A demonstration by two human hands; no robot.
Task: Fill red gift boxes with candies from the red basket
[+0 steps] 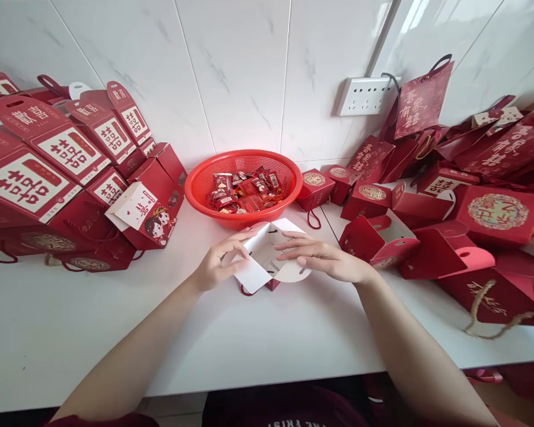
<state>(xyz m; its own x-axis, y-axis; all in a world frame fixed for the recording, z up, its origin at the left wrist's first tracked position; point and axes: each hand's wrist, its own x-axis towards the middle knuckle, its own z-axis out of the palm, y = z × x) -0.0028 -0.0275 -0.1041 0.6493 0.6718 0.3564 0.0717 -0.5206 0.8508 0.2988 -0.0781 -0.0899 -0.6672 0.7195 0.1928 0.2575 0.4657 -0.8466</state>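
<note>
A small red gift box (253,276) stands on the table in front of me, its top flaps spread and its white inside facing up. My left hand (220,258) is at the box's left side, thumb and fingers on a white flap's edge. From the right, my right hand (324,256) reaches over the rounded flap with its fingers stretched out and apart. Part of a dark red cord shows under the box's left side. Just behind the box sits a red plastic basket (193,198) with many small red wrapped packets (251,194) inside.
Red boxes with white character panels (31,184) are stacked at the left. Several small red boxes (378,240) and larger ones with rope handles fill the right. A power strip (362,96) is fixed to the tiled wall. The white table's (267,350) front edge is near me.
</note>
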